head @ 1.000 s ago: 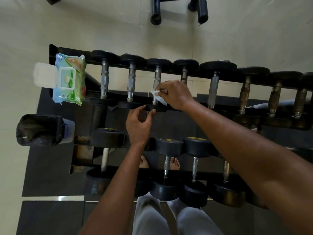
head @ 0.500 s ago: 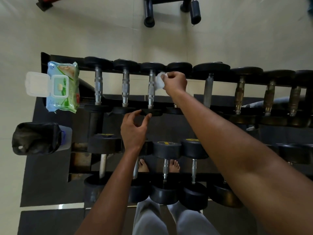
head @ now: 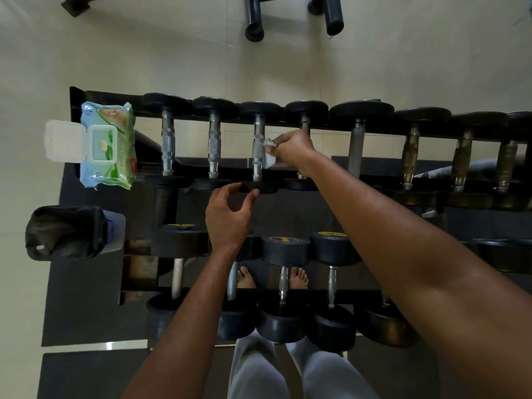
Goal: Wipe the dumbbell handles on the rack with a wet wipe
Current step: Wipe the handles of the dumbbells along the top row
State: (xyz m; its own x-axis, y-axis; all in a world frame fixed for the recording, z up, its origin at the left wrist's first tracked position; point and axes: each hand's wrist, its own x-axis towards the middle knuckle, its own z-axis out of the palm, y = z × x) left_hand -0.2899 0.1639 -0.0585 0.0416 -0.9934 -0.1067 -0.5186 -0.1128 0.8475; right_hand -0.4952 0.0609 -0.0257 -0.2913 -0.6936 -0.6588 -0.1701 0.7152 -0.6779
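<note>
The right hand (head: 290, 149) has the wet wipe (head: 269, 156) bunched in its fingers and pressed against the third dumbbell handle (head: 258, 145) from the left on the top tier of the rack (head: 374, 129), up at about twelve o'clock from the person's bare feet. The left hand (head: 229, 217) sits lower, at six o'clock from that handle, thumb and forefinger pinching the rim of the near weight head (head: 259, 188) to steady the dumbbell. To do this stroke well, I'd say wrap the wipe further round the knurled steel and not dab one side, run the full length from head to head, and let the left hand roll the dumbbell a touch so the hidden underside gets its turn. Keep that pinch firm, since the dumbbell looks able to rock in its cradle. Compared with half a second back, the right hand has slid down from the far end of the handle to its middle, toward six o'clock, so the stroke is travelling toward the person; the left hand keeps its hold on the near head. The wipes pack (head: 108, 145) lies with its lid flipped open at nine o'clock on the rack's end, and a black-lined bin (head: 66, 231) stands below it. Two shiny handles lie to the left, and duller ones wait at three o'clock.
</note>
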